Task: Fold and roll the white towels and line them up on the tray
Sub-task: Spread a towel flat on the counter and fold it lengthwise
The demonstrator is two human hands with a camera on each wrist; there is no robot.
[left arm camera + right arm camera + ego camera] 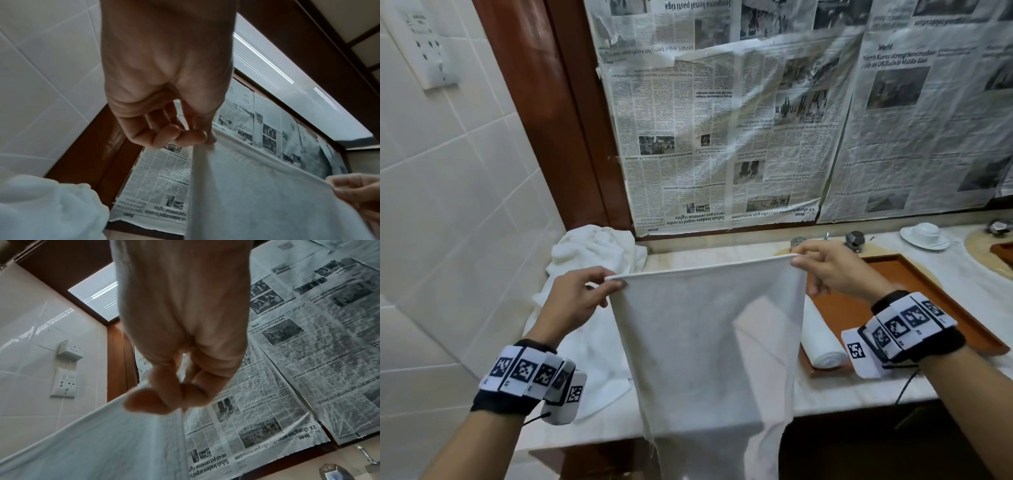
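Head view: left hand [577,297] and right hand [835,270] each pinch a top corner of the white towel [705,342] hanging above the surface [859,394], beside the tray [941,305]; keeping the top edge taut and level should give a square fold.

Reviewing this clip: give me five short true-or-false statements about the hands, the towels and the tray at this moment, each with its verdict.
1. Both hands pinch the top corners of one white towel. True: left hand, right hand.
2. The orange tray holds no towels. False: one rolled towel lies on it.
3. The held towel lies flat on the counter. False: it hangs in the air.
4. A heap of unfolded towels sits at the left.
True.
5. Tiles cover the wall straight ahead. False: newspaper does.
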